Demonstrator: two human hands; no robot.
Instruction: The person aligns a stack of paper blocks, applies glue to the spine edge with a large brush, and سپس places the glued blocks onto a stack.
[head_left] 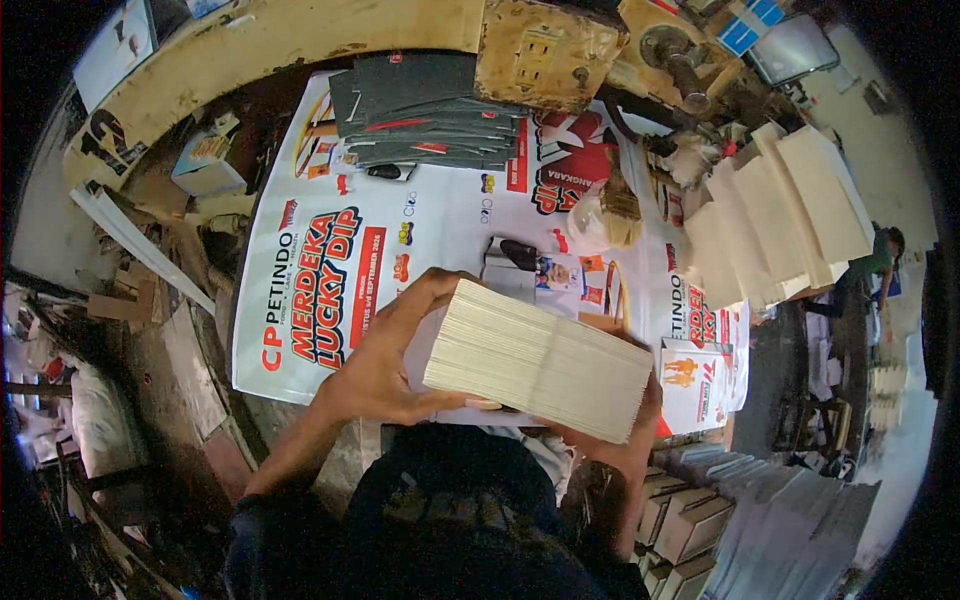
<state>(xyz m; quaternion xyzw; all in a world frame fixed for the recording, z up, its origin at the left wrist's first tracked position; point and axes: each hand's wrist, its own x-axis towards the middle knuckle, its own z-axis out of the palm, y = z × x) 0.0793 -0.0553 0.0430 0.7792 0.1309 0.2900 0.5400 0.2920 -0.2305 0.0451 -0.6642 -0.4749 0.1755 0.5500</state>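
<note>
A thick block of cream paper sheets (540, 362) is held up in front of my body, its layered edges facing up. My left hand (385, 355) grips its left end, with the thumb along the near side and the fingers around the far side. At the right end my right hand (632, 432) is closed on the block, partly hidden behind it. Beneath lies a large white printed sheet with red lettering (300, 190), spread over the work surface. A small black and grey object (510, 256) lies just beyond the block; its kind is unclear.
A pile of dark grey printed pieces (430, 115) lies at the far side, beside a worn yellow machine part (545, 55). A brush (622, 212) sits right of centre. Cream paper stacks (760, 225) stand at the right, with more blocks (690, 525) at lower right.
</note>
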